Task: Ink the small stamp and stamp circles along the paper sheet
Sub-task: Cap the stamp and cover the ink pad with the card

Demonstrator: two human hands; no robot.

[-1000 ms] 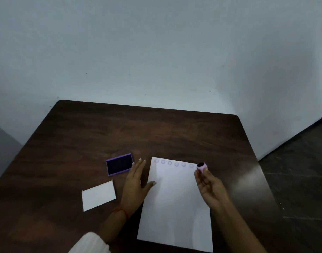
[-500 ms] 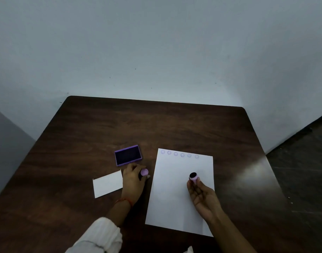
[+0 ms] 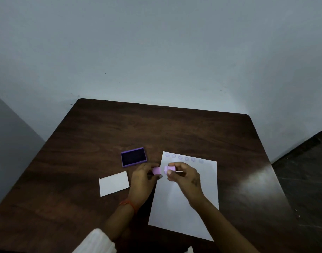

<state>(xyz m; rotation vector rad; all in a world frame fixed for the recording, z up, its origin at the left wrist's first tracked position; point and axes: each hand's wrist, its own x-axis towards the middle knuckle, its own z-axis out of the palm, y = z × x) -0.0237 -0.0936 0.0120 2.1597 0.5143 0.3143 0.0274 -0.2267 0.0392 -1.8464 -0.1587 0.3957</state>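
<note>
1. We are seeing the small stamp (image 3: 170, 168), a pale purple barrel lying sideways, being pinched in the fingers of the right hand (image 3: 185, 177) over the upper left part of the paper sheet (image 3: 185, 203).
2. The left hand (image 3: 144, 177) is gripping a round pale purple cap (image 3: 156, 170) just beside the stamp's end, at the sheet's left edge; the two pieces are sitting close together, and we cannot tell whether they are touching.
3. The white sheet is lying flat on the worktop (image 3: 174, 128), and a row of six faint purple circles (image 3: 183, 158) is running along its far edge.
4. The worktop is showing dark brown wood grain with rounded far corners, and a glare patch is sitting on its right side. A plain pale wall (image 3: 156, 48) is rising behind it, and dark floor (image 3: 306, 165) is showing to the right.
5. An open ink pad (image 3: 133, 157) with a purple case and dark inside is resting just left of the sheet's far corner, near the left hand.
6. A small white card (image 3: 114, 183) is lying nearer us, left of the left wrist, which is wearing a red thread band (image 3: 128, 203) above a white sleeve (image 3: 96, 241).
</note>
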